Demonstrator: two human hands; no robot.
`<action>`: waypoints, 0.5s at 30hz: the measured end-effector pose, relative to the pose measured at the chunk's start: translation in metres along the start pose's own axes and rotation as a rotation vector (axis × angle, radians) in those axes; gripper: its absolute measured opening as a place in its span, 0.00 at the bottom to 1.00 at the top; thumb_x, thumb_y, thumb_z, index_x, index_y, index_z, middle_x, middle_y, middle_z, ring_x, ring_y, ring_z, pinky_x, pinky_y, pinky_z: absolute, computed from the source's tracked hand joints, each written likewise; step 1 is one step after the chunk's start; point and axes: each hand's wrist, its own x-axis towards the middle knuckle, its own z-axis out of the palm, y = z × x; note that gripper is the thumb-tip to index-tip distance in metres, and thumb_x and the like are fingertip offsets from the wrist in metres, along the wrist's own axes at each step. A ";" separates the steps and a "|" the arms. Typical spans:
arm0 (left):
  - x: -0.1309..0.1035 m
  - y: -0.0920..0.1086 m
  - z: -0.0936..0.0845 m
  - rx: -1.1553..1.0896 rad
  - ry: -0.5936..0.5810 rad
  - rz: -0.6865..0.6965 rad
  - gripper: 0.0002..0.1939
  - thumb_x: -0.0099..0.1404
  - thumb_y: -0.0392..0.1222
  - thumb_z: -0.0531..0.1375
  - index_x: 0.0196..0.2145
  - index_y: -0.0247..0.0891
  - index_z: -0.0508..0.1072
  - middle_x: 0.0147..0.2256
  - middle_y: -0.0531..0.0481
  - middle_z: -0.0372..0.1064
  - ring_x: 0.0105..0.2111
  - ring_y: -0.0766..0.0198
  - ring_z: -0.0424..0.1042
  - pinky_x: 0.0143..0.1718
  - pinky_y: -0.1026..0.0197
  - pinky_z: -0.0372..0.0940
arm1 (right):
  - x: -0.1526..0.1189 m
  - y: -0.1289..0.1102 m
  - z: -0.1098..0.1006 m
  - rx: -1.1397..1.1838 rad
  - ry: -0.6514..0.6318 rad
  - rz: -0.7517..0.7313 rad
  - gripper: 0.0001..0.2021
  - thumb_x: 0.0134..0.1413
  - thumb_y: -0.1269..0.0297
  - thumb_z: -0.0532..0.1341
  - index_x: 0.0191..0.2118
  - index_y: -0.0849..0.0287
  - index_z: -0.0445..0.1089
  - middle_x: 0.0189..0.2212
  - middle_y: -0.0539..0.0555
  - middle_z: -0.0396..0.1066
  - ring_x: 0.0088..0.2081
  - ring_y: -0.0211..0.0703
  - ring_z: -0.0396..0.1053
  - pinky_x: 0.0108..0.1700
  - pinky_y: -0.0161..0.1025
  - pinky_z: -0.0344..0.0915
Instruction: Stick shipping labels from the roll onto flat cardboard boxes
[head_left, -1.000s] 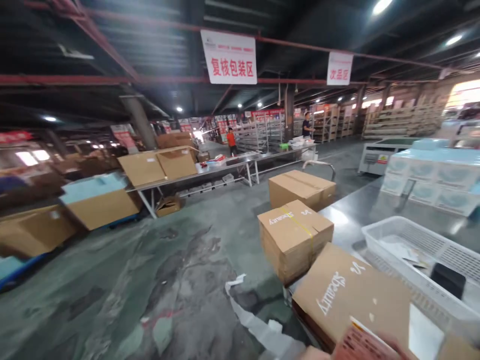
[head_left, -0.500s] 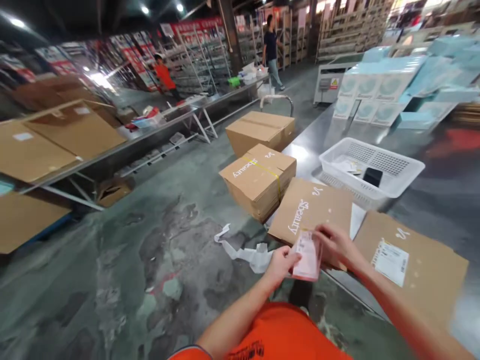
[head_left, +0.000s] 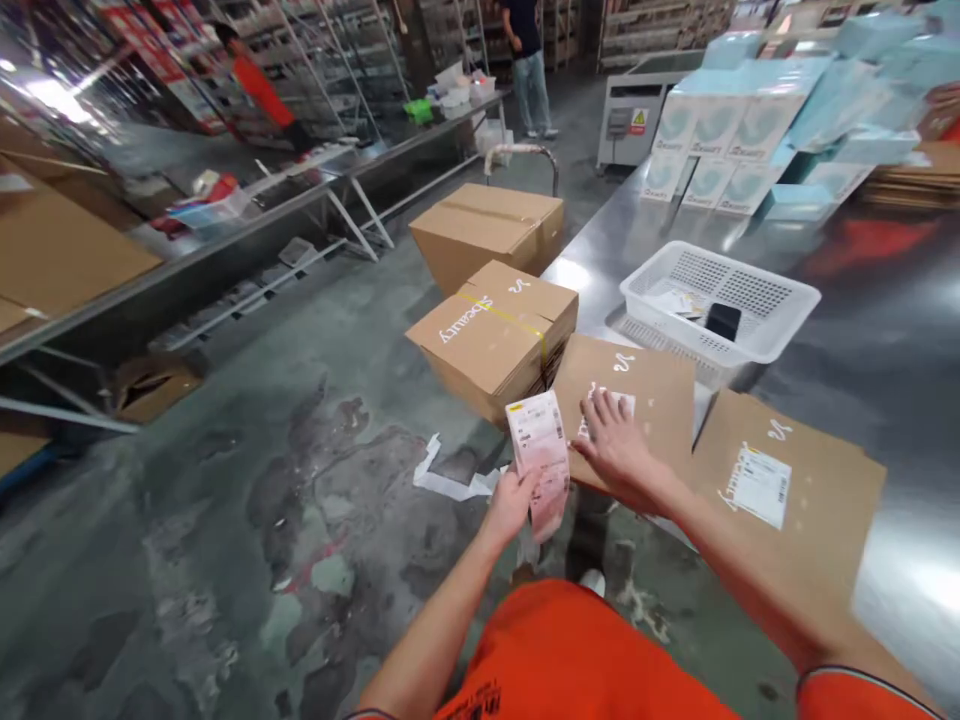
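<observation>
My left hand (head_left: 511, 505) is closed on the lower part of a strip of shipping labels (head_left: 541, 440), pinkish with printed text, held up in front of the boxes. My right hand (head_left: 616, 437) lies flat with fingers spread on a flattened cardboard box (head_left: 660, 375). Under its fingers a white label (head_left: 622, 402) shows in part on that box. To the right, another flattened box (head_left: 832, 500) bears a white shipping label (head_left: 763, 488).
A white plastic basket (head_left: 799, 310) on the metal table (head_left: 847, 350) holds a black phone (head_left: 723, 320). Strapped flat boxes (head_left: 487, 330) stand left, a closed carton (head_left: 487, 225) behind. Pale blue boxes (head_left: 709, 125) are stacked at the back. Backing paper (head_left: 450, 487) trails near the floor. Two people are farther off.
My right hand has left the label strip and now lies on the box, over a label newly visible there. My left hand has moved left, raising the strip. The view has shifted.
</observation>
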 end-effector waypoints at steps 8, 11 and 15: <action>-0.020 0.013 0.039 -0.087 -0.281 -0.082 0.29 0.56 0.59 0.62 0.44 0.29 0.78 0.42 0.39 0.77 0.44 0.49 0.74 0.52 0.50 0.65 | -0.100 0.074 -0.018 0.248 0.148 0.869 0.33 0.59 0.50 0.52 0.63 0.70 0.56 0.59 0.71 0.61 0.59 0.61 0.60 0.58 0.55 0.57; -0.034 0.018 0.070 -0.128 -0.461 -0.124 0.32 0.54 0.63 0.63 0.42 0.29 0.79 0.43 0.38 0.77 0.44 0.49 0.74 0.50 0.51 0.66 | -0.170 0.127 -0.026 0.446 0.224 1.129 0.36 0.53 0.46 0.57 0.62 0.66 0.59 0.52 0.66 0.69 0.51 0.56 0.68 0.52 0.49 0.64; -0.039 0.021 0.093 -0.137 -0.565 -0.159 0.34 0.52 0.66 0.63 0.40 0.30 0.79 0.39 0.40 0.78 0.40 0.53 0.74 0.46 0.54 0.67 | -0.260 0.159 -0.030 0.381 0.254 1.368 0.35 0.54 0.49 0.55 0.60 0.74 0.60 0.49 0.73 0.69 0.49 0.61 0.68 0.49 0.53 0.65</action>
